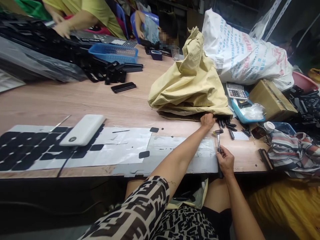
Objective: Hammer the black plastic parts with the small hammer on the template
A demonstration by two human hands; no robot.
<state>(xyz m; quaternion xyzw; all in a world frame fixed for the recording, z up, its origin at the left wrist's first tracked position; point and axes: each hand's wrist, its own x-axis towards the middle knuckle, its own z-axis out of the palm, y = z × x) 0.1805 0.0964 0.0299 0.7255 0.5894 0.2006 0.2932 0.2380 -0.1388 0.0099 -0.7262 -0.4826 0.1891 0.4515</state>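
Observation:
My right hand (pixel 226 161) is closed around the handle of a small hammer (pixel 218 141), held upright over the table's front edge with its head pointing away from me. My left hand (pixel 208 121) stretches forward to the lower edge of a yellow fabric bag (pixel 190 80). Its fingers are curled, and what they hold is hidden at the dark opening under the bag. Several black pen-like pieces (pixel 231 134) lie just right of that hand. A grey board with clear tape (pixel 202 158) lies flat beneath my left forearm.
A white power bank (pixel 83 130) rests on a white sheet with black stickers (pixel 130 143) at left. Black parts (pixel 110 71) and a blue basket (pixel 113 53) stand behind, near a person in yellow (pixel 100 13). A calculator (pixel 236 91), carton (pixel 272 100) and striped cloth (pixel 297 146) occupy the right.

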